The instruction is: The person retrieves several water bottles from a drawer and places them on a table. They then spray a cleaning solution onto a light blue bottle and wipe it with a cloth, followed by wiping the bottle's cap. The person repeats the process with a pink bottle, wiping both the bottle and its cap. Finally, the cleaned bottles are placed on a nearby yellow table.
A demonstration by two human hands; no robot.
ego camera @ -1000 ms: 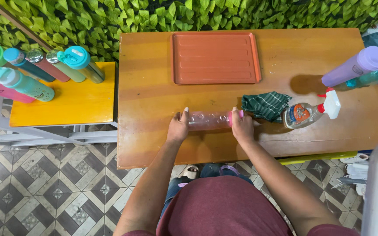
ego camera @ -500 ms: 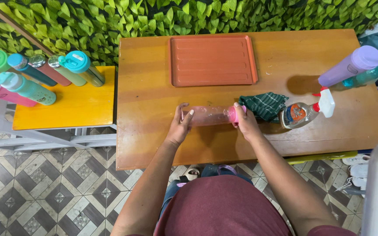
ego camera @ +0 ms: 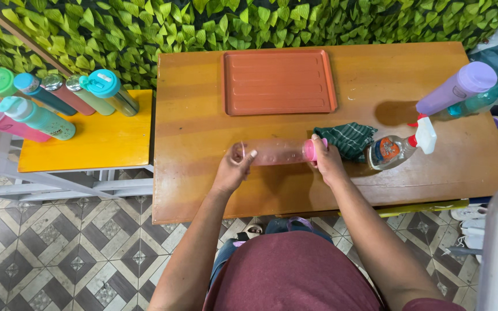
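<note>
We hold a clear pink plastic bottle [ego camera: 276, 152] sideways near the wooden tabletop's [ego camera: 203, 115] front edge. Our left hand [ego camera: 233, 167] fingers curl round its base; our right hand [ego camera: 327, 162] grips its pink cap [ego camera: 310, 150].

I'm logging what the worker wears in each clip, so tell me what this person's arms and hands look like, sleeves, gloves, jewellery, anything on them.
Both arms are bare from the upper arm down. The left hand and right hand wear no gloves, and no ring, watch or bracelet shows. The person wears a maroon shirt whose short sleeves just show at the bottom edge of the picture. Fingernails look short and plain, as far as can be told.

Clear bottle [ego camera: 278, 152] — pink-capped, sideways, on table [ego camera: 203, 178]
</note>
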